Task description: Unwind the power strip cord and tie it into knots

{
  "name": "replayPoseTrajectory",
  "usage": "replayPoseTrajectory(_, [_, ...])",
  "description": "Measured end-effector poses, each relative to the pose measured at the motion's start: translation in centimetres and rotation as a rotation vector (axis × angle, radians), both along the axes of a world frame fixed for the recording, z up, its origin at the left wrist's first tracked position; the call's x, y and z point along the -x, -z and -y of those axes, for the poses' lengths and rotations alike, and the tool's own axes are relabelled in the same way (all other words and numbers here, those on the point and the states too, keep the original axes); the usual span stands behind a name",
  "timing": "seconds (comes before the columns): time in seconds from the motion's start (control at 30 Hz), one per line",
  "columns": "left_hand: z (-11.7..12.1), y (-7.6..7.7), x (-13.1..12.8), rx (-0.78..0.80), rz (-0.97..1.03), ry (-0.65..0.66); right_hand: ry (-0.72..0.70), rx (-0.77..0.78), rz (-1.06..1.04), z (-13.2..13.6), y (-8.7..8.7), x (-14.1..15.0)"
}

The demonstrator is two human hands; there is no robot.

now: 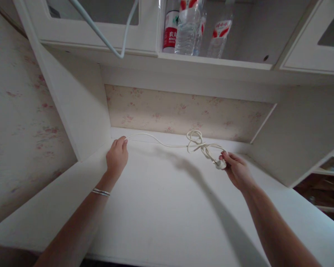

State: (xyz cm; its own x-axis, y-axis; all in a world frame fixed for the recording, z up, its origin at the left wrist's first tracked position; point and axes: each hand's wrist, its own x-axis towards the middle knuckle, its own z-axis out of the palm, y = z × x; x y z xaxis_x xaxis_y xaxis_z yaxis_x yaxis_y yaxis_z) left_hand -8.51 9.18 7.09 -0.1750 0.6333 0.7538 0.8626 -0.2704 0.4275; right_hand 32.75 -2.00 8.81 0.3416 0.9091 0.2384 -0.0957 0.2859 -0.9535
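Observation:
A white power cord (169,145) stretches between my two hands above the white desktop (161,207). My left hand (117,154), closed, grips one end of it at the back left of the desk. At the right, the cord is gathered in a loose looped bundle (202,142). My right hand (238,168) pinches the cord close to its white plug (220,164), which hangs by my fingertips with its prongs facing left. Whatever lies inside my left fist is hidden.
Overhead, a cabinet shelf (217,61) holds several clear plastic bottles (187,31) and a red-and-white container (170,33). A pale blue bent tube (100,33) hangs across the upper left. Side panels (75,107) bound the desk left and right.

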Motion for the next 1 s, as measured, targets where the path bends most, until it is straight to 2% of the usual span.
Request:
replayPoseTrajectory(0.07, [-0.8,-2.0,1.2,0.036,-0.008,0.046,-0.026,-0.009,-0.019,-0.2,0.0,0.8])
replayPoseTrajectory(0.17, [-2.0,-4.9,2.5,0.265,-0.107,0.286,-0.046,-0.019,-0.047,-0.5,0.3,1.8])
replayPoseTrajectory(0.23, [-2.8,-6.1,2.9,0.458,-0.189,0.437,-0.055,-0.015,-0.062,-0.7,0.8,2.2])
replayPoseTrajectory(0.3, [-3.6,-6.4,3.0,0.617,-0.27,0.549,-0.071,-0.002,-0.077,-0.7,1.4,2.6])
replayPoseTrajectory(0.4, [-4.7,-5.3,2.8,0.747,-0.331,0.637,-0.112,0.01,-0.093,-0.7,2.3,3.3])
replayPoseTrajectory(0.53, [-6.0,-2.9,1.8,0.843,-0.477,0.649,-0.145,0.01,-0.112,-0.4,2.9,4.5])
replayPoseTrajectory(0.67, [-6.9,-0.4,0.1,0.728,-0.653,0.59,-0.186,0.038,-0.109,0.1,2.5,5.8])
replayPoseTrajectory(0.8, [-6.8,2.2,-1.3,0.663,-0.641,0.536,-0.276,0.066,-0.099,0.7,1.3,7.3])
replayPoseTrajectory(1.0, [-5.8,5.2,-2.5,0.607,-0.626,0.545,-0.391,0.08,-0.157,1.2,-0.5,9.7])
